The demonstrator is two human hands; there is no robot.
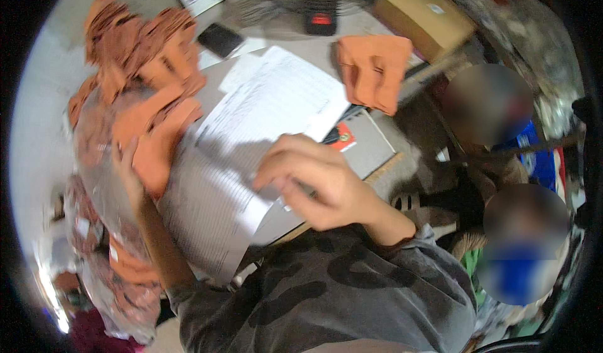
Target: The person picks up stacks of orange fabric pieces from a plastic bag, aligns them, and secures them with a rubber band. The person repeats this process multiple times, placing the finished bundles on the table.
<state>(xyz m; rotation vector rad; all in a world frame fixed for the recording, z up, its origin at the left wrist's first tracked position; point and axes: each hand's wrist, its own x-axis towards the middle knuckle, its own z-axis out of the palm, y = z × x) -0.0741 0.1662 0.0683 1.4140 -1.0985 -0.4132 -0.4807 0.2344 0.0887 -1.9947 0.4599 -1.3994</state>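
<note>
My left hand (129, 168) is wrapped round the outer edge of a stack of orange fabric pieces (154, 149) at the left of the table. My right hand (317, 180) hovers over the near part of the printed paper sheets (276, 95), its fingers curled in and thumb close to the forefinger. Motion smears it slightly, and whatever lies between its fingertips, if anything, cannot be made out. Beneath it, a shaded printed sheet (210, 211) slopes toward the table's near edge. Beyond the sheets, on the right, lies a folded orange fabric bundle (375, 70).
More orange pieces (141, 42) are heaped at the far left, above clear plastic bags (100, 146). A black phone (220, 39), a wire-caged fan (320, 7) and a cardboard box (427, 23) stand along the back. People sit at the right, beyond the table's edge.
</note>
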